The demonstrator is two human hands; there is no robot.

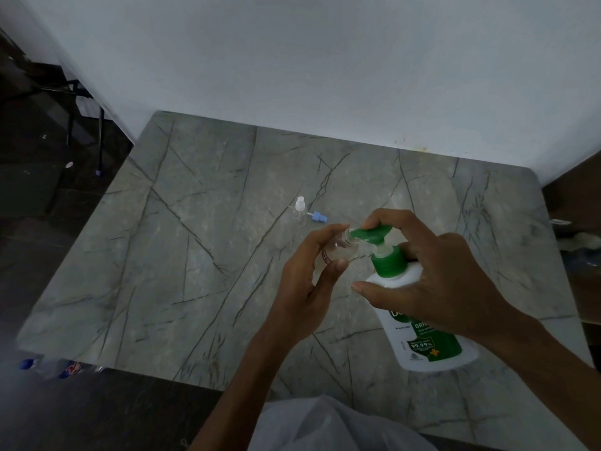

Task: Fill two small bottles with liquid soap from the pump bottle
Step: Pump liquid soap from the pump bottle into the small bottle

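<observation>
A white pump bottle (432, 340) with a green collar and green pump head stands on the grey marble table (201, 255). My right hand (435, 281) wraps around its shoulder, forefinger resting on the pump head. My left hand (309, 278) holds a small clear bottle (341, 249) tilted, its open mouth touching the pump's nozzle. A second small clear bottle (300, 210) with a white cap stands farther back on the table. Beside it lies a blue cap (318, 217).
A white wall runs along the table's far edge. Dark floor and chair legs (100, 138) lie to the left. Blue-capped bottles (48, 366) sit below the table's near-left corner. Cardboard and cloth (582, 242) are at the right edge.
</observation>
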